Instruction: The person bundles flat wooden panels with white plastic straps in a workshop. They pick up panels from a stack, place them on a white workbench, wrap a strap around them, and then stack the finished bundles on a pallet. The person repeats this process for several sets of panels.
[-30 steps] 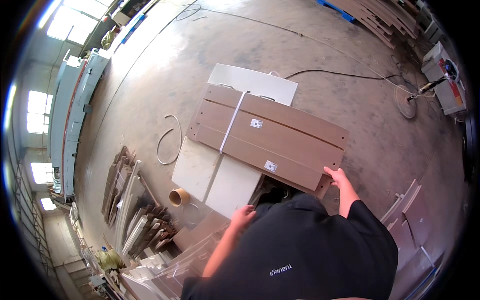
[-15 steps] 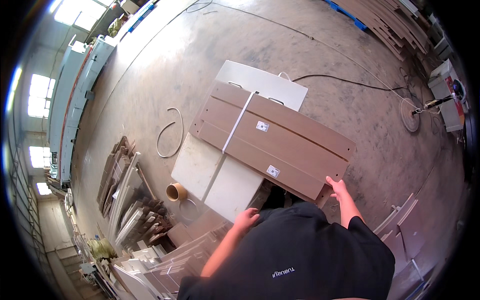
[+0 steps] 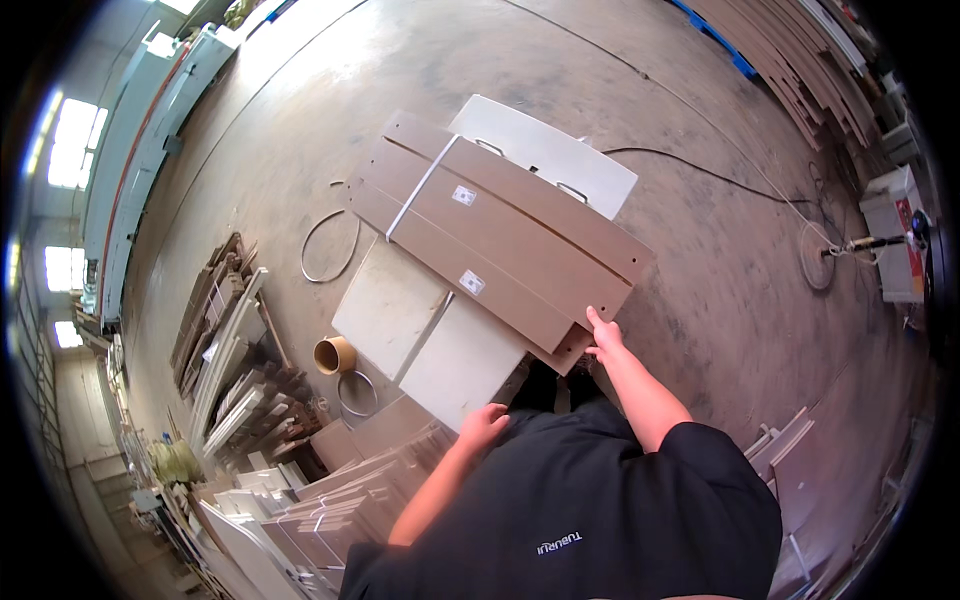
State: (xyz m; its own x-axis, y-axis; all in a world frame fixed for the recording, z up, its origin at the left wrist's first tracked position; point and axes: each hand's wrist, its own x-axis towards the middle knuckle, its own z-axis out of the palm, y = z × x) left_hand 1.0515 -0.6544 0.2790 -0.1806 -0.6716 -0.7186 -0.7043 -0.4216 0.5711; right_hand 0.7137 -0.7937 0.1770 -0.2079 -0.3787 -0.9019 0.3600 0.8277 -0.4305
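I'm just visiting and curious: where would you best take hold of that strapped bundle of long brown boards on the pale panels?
Probably by its short near end, coming from the person's side. The strapped bundle of long brown boards lies flat and runs away lengthwise, so that end overhangs the pale panels within reach. The right hand already touches that end; the left hand is lower, by a panel edge.

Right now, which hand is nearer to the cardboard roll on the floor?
Left. The left hand rests on the pale board's near edge, to the right of the cardboard roll; the right hand touches the brown panels' corner, farther right.
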